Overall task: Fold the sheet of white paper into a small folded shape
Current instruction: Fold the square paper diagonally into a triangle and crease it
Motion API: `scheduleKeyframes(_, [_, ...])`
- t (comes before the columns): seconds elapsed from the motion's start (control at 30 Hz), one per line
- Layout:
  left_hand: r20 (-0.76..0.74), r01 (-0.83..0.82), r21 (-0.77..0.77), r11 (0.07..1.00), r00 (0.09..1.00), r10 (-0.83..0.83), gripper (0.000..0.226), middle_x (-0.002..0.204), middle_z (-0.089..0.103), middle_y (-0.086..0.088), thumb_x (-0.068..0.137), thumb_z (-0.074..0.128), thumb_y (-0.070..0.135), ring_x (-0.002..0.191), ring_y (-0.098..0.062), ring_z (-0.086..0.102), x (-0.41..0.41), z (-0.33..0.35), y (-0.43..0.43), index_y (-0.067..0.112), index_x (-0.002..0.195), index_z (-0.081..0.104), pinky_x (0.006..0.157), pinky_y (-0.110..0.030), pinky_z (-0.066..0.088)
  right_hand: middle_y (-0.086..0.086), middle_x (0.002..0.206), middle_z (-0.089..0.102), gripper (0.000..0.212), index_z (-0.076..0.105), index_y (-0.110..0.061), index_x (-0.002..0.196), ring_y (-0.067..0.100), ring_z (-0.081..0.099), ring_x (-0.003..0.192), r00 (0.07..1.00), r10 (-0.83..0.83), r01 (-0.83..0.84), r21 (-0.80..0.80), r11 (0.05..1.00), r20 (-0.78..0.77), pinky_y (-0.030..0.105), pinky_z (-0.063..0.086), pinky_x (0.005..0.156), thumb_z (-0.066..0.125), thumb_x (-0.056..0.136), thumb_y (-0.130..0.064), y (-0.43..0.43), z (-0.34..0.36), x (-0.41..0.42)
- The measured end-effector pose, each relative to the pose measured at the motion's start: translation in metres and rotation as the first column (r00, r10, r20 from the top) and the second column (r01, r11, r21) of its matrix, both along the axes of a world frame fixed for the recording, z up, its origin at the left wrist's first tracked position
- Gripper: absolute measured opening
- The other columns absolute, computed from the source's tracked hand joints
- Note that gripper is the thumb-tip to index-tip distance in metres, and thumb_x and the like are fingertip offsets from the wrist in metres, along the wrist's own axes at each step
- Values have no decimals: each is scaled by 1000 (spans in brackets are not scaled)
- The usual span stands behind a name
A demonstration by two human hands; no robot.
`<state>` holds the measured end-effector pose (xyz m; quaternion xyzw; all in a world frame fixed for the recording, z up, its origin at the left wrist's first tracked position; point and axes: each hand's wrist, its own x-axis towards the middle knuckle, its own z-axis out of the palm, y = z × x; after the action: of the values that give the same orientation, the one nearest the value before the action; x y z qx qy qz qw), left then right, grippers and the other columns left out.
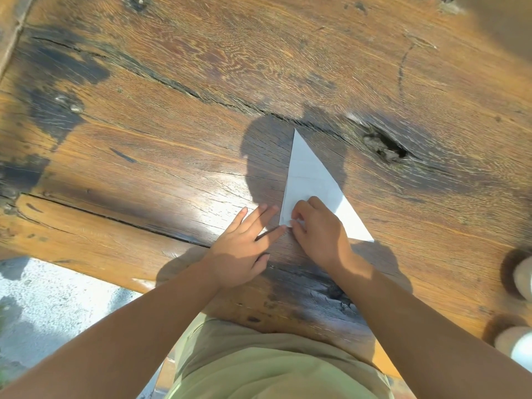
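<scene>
The white paper (309, 174) lies flat on the wooden table (201, 82), folded into a long triangle with its tip pointing away from me. My right hand (319, 228) rests on the triangle's near left corner, thumb and fingertips pinched on the paper's edge there. Beside that same corner, my left hand (244, 243) lies flat on the wood, fingers stretched out and spread, the index fingertip touching the corner. It holds nothing. The near right corner of the triangle sticks out past my right wrist into sunlight.
The table is rough old planks with deep cracks and a dark knot hole (384, 148) right of the paper. Two pale round objects (515, 344) sit at the right edge. Pale ground (43, 306) shows beyond the table's near left edge.
</scene>
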<state>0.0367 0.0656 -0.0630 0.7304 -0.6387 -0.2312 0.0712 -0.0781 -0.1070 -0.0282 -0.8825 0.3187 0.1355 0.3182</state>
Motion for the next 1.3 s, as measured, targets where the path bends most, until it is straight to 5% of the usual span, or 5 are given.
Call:
scheduleKeyframes(1.0, [-40,28,0,1000,999,-28,59,164,17,-8,90,45,24,152,-27,7,4,4,1,26,149,38,122,-52,13,0,92,52,11,55,-16,89,22,56,76,998,-60,60,8,998,-19,36,51,67,61,94,-24,6,-4,4])
scheduleKeyframes(1.3, [-43,8,3,1000,999,-8,56,161,24,-9,90,42,21,151,-28,12,4,8,-1,25,146,41,122,-50,13,-1,85,57,8,52,-18,88,22,56,71,989,-124,124,7,992,78,39,51,64,54,95,-18,-1,-1,3])
